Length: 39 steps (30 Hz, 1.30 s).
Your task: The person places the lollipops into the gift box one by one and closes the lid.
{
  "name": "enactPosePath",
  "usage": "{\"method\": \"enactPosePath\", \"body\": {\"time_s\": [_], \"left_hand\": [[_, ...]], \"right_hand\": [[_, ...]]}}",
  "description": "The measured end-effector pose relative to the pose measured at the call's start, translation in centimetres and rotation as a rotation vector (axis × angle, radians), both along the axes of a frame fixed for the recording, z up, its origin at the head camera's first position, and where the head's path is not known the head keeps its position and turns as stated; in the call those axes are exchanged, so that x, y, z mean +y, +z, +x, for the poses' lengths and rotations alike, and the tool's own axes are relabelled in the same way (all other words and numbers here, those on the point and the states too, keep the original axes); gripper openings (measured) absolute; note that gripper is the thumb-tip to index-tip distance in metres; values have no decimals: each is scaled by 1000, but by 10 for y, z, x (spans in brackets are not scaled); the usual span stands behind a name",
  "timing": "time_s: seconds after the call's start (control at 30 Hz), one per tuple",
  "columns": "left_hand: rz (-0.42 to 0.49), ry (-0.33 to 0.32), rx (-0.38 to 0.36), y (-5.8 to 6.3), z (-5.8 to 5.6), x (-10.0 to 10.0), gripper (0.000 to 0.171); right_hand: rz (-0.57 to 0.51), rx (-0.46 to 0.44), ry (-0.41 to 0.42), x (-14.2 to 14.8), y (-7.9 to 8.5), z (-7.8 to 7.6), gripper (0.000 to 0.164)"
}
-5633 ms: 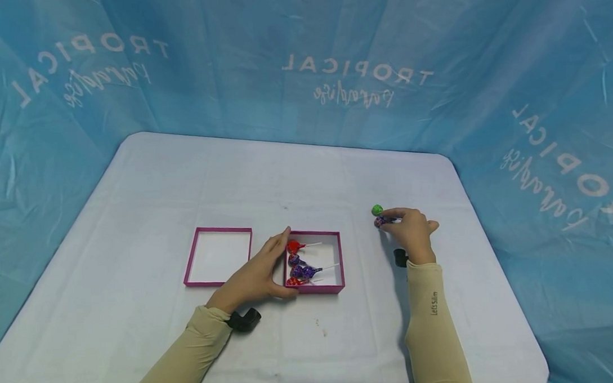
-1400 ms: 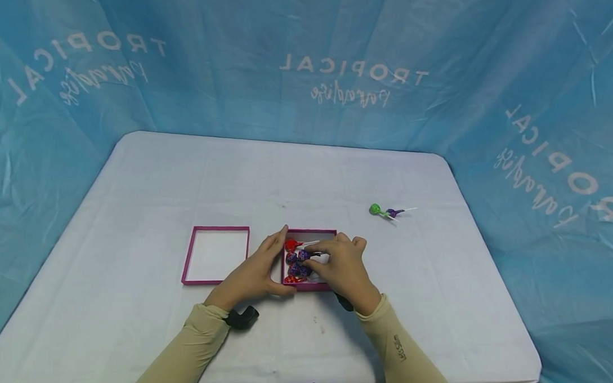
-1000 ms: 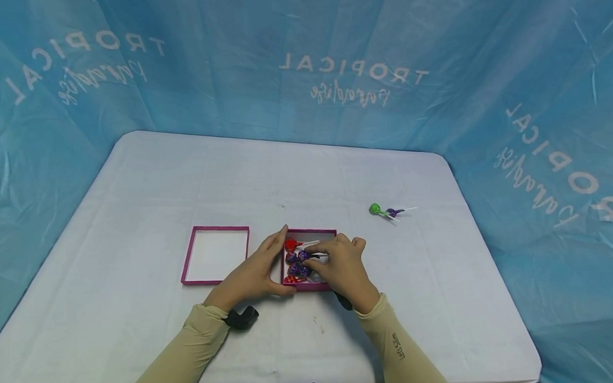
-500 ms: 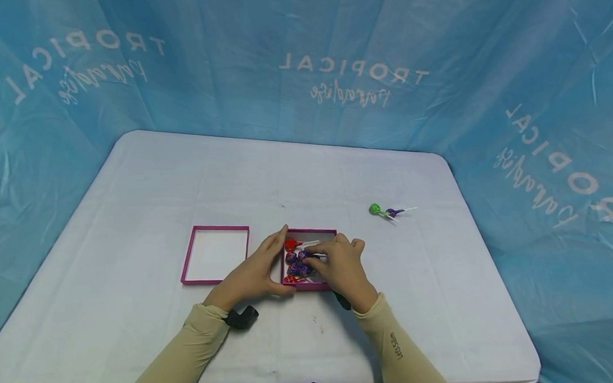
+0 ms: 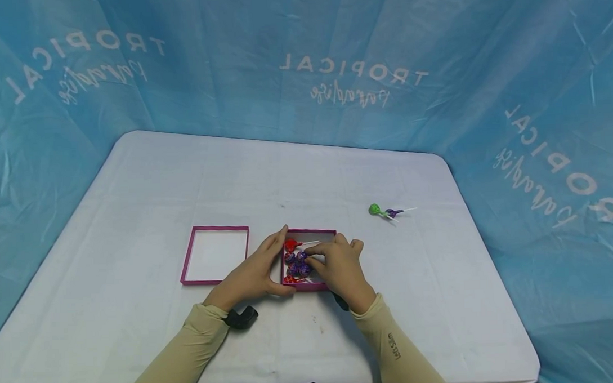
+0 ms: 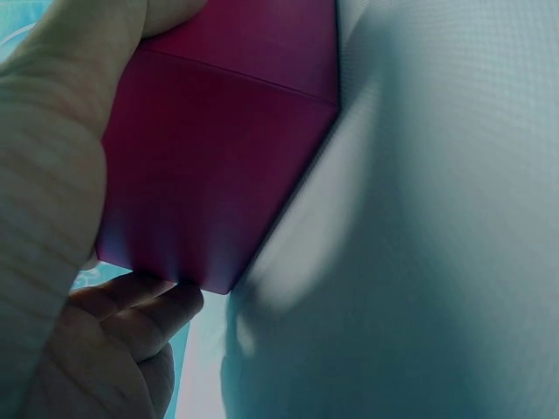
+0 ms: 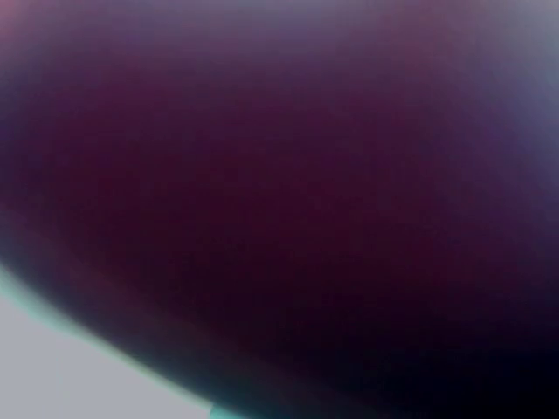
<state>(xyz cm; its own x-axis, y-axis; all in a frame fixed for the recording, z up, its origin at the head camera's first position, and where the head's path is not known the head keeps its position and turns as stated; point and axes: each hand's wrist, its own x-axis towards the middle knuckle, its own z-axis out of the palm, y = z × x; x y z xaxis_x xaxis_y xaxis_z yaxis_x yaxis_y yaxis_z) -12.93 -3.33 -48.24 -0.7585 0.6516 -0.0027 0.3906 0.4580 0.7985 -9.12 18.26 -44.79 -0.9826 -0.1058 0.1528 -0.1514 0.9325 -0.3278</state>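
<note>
A magenta-rimmed box (image 5: 315, 287) with a white inside sits at the middle of the table. My left hand (image 5: 253, 275) grips it from the left, thumb at the near wall and fingers along the left side up to the far corner. In the left wrist view the box's magenta walls (image 6: 210, 166) show between thumb and fingers. Inside lie a red lollipop (image 5: 290, 245), several purple ones and another red one at the near end. My right hand (image 5: 342, 269) reaches in from the right and pinches a purple lollipop (image 5: 301, 256). A dark blur fills most of the right wrist view.
Left of the box lies a shallow magenta-edged lid (image 5: 213, 227), its white inside upward. A green lollipop (image 5: 375, 209) and a purple lollipop (image 5: 392, 213) lie together on the white tablecloth (image 5: 265, 176) at the right. Blue curtains (image 5: 361, 20) surround the table.
Since the oldest frame, my right hand has brought a purple lollipop from the right of the table into the box. Over the last second it has shifted slightly left. My left hand stays put.
</note>
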Motion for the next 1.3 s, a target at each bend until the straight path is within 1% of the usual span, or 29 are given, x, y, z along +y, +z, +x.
{"method": "enactPosePath", "body": {"time_s": [0.2, 1.03, 1.17, 1.3], "left_hand": [[11, -8, 2, 0, 0, 0, 128], [15, -12, 7, -1, -1, 0, 128], [15, -12, 6, 0, -1, 0, 128], [12, -11, 2, -1, -2, 0, 128]], "right_hand": [[-12, 9, 6, 1, 1, 1, 19], [-17, 25, 19, 2, -1, 0, 19], [-33, 25, 16, 2, 0, 0, 19], [-53, 45, 14, 3, 1, 0, 19]]}}
